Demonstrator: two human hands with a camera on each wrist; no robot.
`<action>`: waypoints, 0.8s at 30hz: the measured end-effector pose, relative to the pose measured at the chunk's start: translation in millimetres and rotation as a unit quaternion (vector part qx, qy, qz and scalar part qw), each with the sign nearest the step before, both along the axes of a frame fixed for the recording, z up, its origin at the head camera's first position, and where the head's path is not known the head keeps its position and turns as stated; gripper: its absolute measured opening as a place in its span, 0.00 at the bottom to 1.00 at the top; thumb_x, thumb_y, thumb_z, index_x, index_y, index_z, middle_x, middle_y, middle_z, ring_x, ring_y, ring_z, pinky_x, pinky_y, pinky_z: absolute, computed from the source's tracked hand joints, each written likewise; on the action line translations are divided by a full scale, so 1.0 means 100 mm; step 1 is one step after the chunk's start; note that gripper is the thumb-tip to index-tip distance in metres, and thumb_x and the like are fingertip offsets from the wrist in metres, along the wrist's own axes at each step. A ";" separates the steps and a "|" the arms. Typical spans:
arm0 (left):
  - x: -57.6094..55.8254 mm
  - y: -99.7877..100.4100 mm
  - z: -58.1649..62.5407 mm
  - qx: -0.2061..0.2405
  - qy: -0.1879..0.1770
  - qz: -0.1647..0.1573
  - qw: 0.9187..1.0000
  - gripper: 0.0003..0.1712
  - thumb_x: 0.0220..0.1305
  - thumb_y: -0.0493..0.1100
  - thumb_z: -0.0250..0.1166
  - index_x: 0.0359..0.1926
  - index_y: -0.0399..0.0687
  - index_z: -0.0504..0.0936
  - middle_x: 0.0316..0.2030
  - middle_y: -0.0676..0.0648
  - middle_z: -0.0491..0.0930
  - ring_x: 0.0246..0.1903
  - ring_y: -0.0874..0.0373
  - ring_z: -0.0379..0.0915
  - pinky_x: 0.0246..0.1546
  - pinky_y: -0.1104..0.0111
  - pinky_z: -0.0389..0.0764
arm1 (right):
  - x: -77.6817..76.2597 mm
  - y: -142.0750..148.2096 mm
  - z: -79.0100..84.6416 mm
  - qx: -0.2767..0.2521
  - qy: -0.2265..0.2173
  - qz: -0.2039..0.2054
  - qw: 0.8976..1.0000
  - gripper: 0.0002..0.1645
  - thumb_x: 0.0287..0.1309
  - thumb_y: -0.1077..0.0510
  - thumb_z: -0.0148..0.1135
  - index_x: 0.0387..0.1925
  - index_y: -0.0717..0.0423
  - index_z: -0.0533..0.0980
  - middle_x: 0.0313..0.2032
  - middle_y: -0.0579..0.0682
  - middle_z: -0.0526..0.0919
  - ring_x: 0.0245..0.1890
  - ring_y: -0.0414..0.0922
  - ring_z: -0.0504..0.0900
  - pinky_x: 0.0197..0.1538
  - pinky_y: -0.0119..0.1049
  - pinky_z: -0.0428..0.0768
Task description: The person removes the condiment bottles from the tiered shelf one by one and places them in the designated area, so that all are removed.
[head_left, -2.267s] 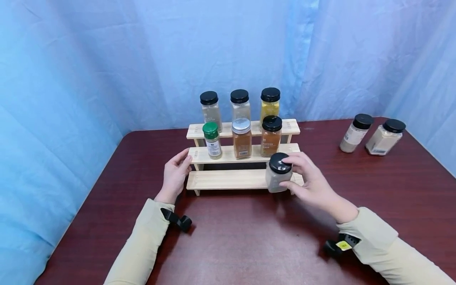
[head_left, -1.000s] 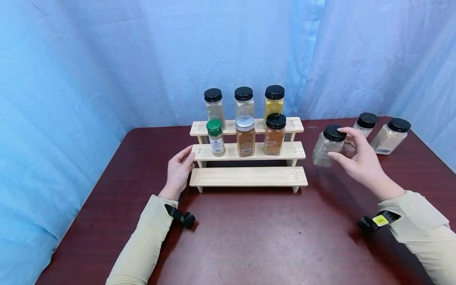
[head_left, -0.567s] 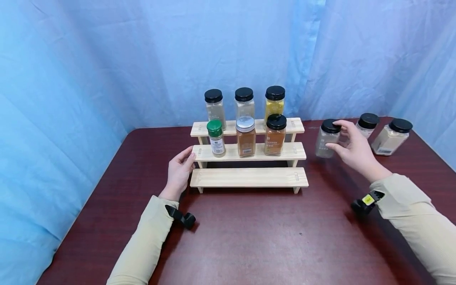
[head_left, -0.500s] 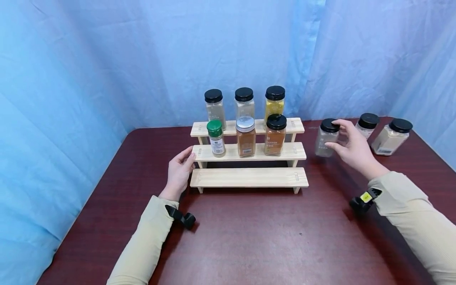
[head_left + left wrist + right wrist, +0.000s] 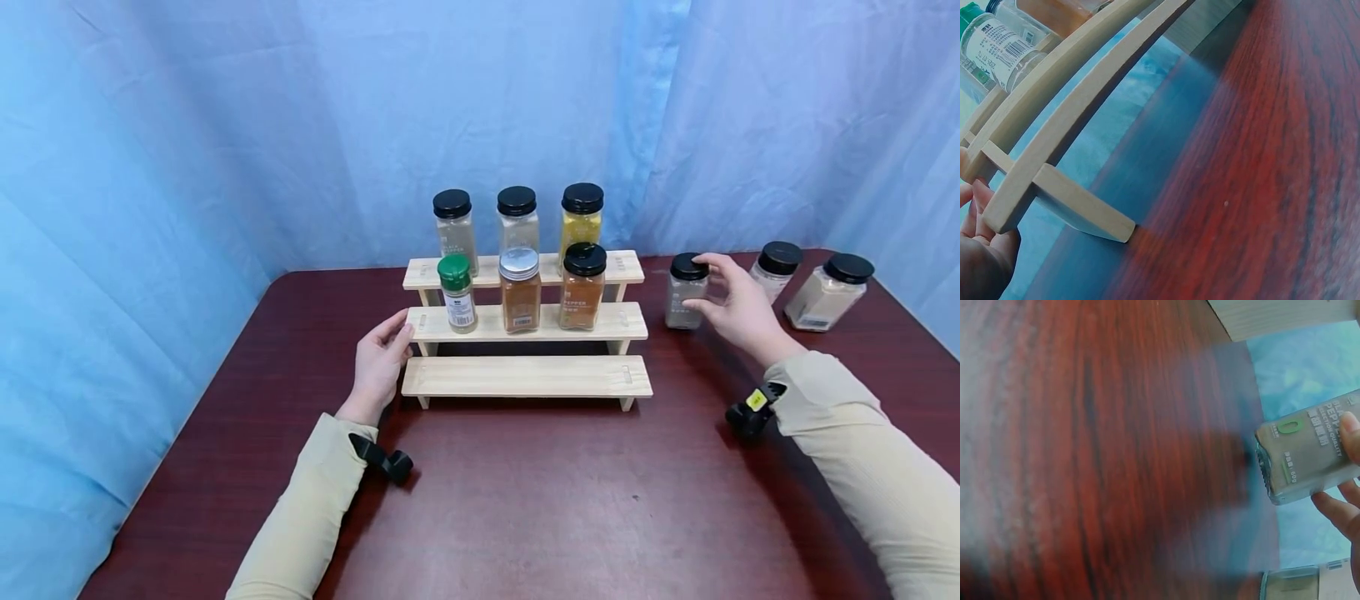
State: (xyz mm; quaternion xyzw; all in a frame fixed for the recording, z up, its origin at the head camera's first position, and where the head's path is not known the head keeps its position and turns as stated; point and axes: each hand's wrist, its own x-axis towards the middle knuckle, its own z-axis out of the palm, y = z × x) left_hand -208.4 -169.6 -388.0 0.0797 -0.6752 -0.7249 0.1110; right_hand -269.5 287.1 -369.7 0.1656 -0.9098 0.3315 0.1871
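My right hand (image 5: 738, 304) holds a black-lidded pepper jar (image 5: 684, 296) upright, right of the rack, thumb on its near side and fingers behind. Its base is at or just above the tabletop; I cannot tell which. In the right wrist view, the grey pepper jar (image 5: 1300, 450) shows PEPPER lettering, and fingertips (image 5: 1350, 428) press its side. My left hand (image 5: 378, 362) pinches the left end of the three-step wooden rack (image 5: 525, 377) at its middle step. The left wrist view shows the left hand (image 5: 985, 250) at the rack's end (image 5: 1013, 197).
The middle step bears a green-capped bottle (image 5: 457, 296), a silver-lidded jar (image 5: 521, 292) and a black-lidded reddish jar (image 5: 582, 287). Three black-lidded jars, one a yellow jar (image 5: 581, 225), line the top step. Right of my right hand stand a labelled jar (image 5: 776, 271) and a pale jar (image 5: 825, 296).
My right hand has carried the pepper jar from above the lowest step's right end out to the right, then slightly back and down. The left hand keeps its hold on the rack.
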 end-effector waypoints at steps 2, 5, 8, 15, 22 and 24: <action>0.00 0.00 0.00 0.003 0.000 0.000 1.000 0.21 0.67 0.33 0.56 0.61 0.35 0.73 0.34 0.57 0.76 0.23 0.66 0.66 0.24 0.78 0.69 | -0.01 0.01 -0.01 0.002 0.000 0.001 1.000 0.38 0.46 0.75 0.68 0.59 0.67 0.63 0.54 0.72 0.70 0.50 0.72 0.73 0.48 0.63 0.71; 0.00 0.00 0.00 0.004 0.001 -0.001 1.000 0.21 0.67 0.33 0.56 0.61 0.34 0.73 0.34 0.58 0.76 0.23 0.67 0.66 0.25 0.78 0.70 | -0.02 0.03 -0.02 0.001 -0.004 -0.009 1.000 0.38 0.46 0.74 0.68 0.59 0.66 0.63 0.54 0.73 0.70 0.50 0.72 0.73 0.47 0.63 0.71; 0.00 0.00 0.00 0.000 0.000 0.001 1.000 0.21 0.67 0.33 0.56 0.61 0.34 0.73 0.33 0.58 0.76 0.22 0.66 0.65 0.24 0.78 0.69 | -0.04 0.05 -0.02 -0.009 -0.019 -0.016 1.000 0.39 0.48 0.73 0.68 0.61 0.66 0.61 0.53 0.75 0.70 0.51 0.72 0.73 0.47 0.64 0.71; -0.01 -0.01 -0.02 -0.013 -0.002 -0.003 1.000 0.21 0.68 0.34 0.56 0.61 0.35 0.72 0.35 0.56 0.74 0.22 0.66 0.65 0.24 0.77 0.67 | -0.09 0.10 -0.04 -0.015 -0.026 -0.019 0.999 0.39 0.49 0.72 0.67 0.62 0.65 0.60 0.51 0.74 0.71 0.50 0.70 0.74 0.50 0.35 0.78; 0.00 -0.01 -0.01 -0.006 -0.002 0.001 1.000 0.21 0.68 0.34 0.56 0.61 0.34 0.73 0.31 0.58 0.75 0.21 0.66 0.65 0.23 0.78 0.67 | -0.12 0.13 -0.06 -0.022 -0.033 -0.020 0.999 0.39 0.50 0.73 0.65 0.62 0.65 0.59 0.50 0.72 0.71 0.49 0.68 0.74 0.38 0.09 0.62; 0.00 0.00 -0.01 -0.003 0.000 0.002 1.000 0.21 0.67 0.33 0.56 0.61 0.34 0.73 0.29 0.59 0.75 0.21 0.66 0.64 0.23 0.78 0.67 | -0.13 0.14 -0.05 -0.021 -0.042 -0.018 0.999 0.39 0.51 0.74 0.64 0.63 0.64 0.58 0.51 0.72 0.70 0.51 0.69 0.74 0.45 0.17 0.73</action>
